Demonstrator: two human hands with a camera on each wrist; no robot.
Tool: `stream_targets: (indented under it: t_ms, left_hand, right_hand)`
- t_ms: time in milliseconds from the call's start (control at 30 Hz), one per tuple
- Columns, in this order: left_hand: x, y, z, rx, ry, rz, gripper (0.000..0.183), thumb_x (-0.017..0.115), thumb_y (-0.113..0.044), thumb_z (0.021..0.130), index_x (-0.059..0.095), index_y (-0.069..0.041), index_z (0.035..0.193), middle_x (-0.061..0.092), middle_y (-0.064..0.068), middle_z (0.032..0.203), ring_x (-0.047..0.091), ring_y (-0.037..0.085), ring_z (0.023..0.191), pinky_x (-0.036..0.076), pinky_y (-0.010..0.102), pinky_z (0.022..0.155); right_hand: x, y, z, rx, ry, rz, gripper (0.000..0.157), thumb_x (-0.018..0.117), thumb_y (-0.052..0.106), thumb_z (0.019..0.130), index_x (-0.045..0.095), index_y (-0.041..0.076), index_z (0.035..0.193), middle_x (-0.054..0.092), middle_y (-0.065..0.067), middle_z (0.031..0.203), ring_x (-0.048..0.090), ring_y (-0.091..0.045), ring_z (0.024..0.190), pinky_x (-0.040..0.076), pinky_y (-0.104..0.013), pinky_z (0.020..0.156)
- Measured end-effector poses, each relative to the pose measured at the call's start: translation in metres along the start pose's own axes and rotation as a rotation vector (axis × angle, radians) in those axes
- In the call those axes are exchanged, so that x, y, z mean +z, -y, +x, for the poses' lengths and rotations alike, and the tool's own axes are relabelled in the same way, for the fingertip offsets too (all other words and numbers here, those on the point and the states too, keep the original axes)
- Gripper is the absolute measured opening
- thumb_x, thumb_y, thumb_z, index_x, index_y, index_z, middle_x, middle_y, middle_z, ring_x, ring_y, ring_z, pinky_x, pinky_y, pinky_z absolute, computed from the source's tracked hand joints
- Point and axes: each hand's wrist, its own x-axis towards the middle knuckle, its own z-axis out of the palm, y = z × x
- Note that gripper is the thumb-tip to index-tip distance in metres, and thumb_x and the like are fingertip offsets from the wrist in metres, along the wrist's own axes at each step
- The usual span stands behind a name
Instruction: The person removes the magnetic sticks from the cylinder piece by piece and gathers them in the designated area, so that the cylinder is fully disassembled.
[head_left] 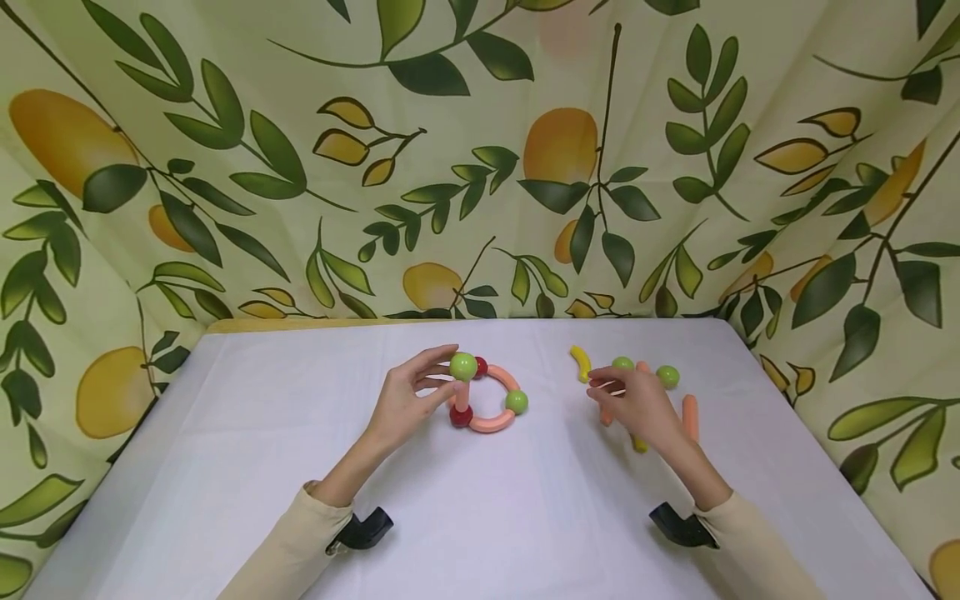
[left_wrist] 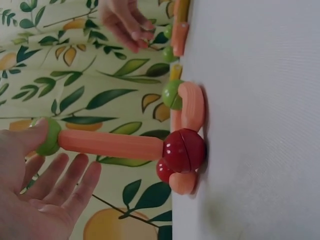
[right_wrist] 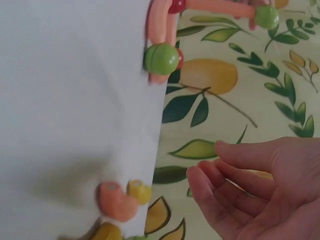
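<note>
My left hand (head_left: 408, 396) holds a green ball (head_left: 463, 367) between thumb and index finger; the other fingers are spread. The ball sits atop an upright orange stick (left_wrist: 110, 144). The stick's lower end meets a red ball (left_wrist: 185, 150), part of a ring lying on the table. Curved orange pieces (head_left: 491, 424), another red ball and a second green ball (head_left: 517, 402) make up this ring. My right hand (head_left: 637, 404) hovers over loose pieces at the right, fingers loosely bent and holding nothing. It partly hides an orange piece (head_left: 606, 415) and a yellow one (head_left: 639, 445).
Beside the right fingertips lies a curved yellow piece (head_left: 579, 362). Loose green balls (head_left: 667, 377) and an orange stick (head_left: 691, 417) lie around the right hand. A white cloth covers the table (head_left: 225, 467). A leaf-and-fruit patterned curtain (head_left: 480, 167) hangs behind its far edge.
</note>
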Motion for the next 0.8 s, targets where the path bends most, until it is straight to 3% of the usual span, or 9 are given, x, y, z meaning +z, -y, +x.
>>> stream_targets:
  t_ms: [67, 200, 333, 567, 800]
  left_hand:
    - [-0.001, -0.008, -0.002, -0.012, 0.004, -0.001, 0.052, 0.076, 0.002, 0.081, 0.058, 0.004, 0.13, 0.063, 0.018, 0.126, 0.065, 0.031, 0.106, 0.054, 0.038, 0.089]
    - [-0.002, -0.002, -0.004, -0.009, 0.02, -0.01, 0.051, 0.077, 0.003, 0.081, 0.058, 0.005, 0.128, 0.064, 0.02, 0.123, 0.065, 0.034, 0.105, 0.055, 0.042, 0.088]
    - [0.0, 0.015, -0.007, -0.029, 0.032, -0.018, 0.051, 0.078, 0.0, 0.08, 0.06, 0.002, 0.127, 0.067, 0.018, 0.118, 0.066, 0.033, 0.104, 0.056, 0.037, 0.086]
    - [0.003, 0.021, -0.01, -0.082, 0.032, -0.036, 0.043, 0.077, 0.002, 0.081, 0.064, 0.005, 0.121, 0.068, 0.021, 0.11, 0.067, 0.035, 0.1, 0.056, 0.037, 0.085]
    - [0.008, 0.023, -0.01, -0.116, 0.025, -0.008, 0.041, 0.079, 0.002, 0.079, 0.066, 0.005, 0.118, 0.07, 0.018, 0.107, 0.067, 0.033, 0.098, 0.057, 0.034, 0.082]
  right_hand:
    - [0.004, 0.007, 0.004, -0.032, -0.001, 0.026, 0.024, 0.073, 0.008, 0.088, 0.07, -0.004, 0.109, 0.073, -0.013, 0.097, 0.071, -0.027, 0.085, 0.058, -0.038, 0.072]
    - [0.01, 0.022, 0.011, -0.105, -0.024, 0.069, 0.023, 0.073, 0.008, 0.088, 0.071, -0.002, 0.108, 0.074, -0.011, 0.096, 0.071, -0.024, 0.083, 0.058, -0.037, 0.073]
    - [0.017, 0.036, 0.017, -0.195, -0.035, 0.103, 0.025, 0.074, 0.007, 0.087, 0.071, 0.001, 0.11, 0.073, -0.01, 0.1, 0.07, -0.021, 0.086, 0.058, -0.036, 0.077]
    - [0.028, 0.059, 0.025, -0.337, -0.061, 0.218, 0.028, 0.077, 0.004, 0.082, 0.071, 0.001, 0.11, 0.073, -0.008, 0.101, 0.07, -0.019, 0.089, 0.058, -0.033, 0.079]
    - [0.039, 0.078, 0.033, -0.418, -0.021, 0.347, 0.032, 0.08, 0.005, 0.08, 0.071, 0.0, 0.109, 0.072, -0.01, 0.104, 0.071, -0.022, 0.09, 0.057, -0.029, 0.081]
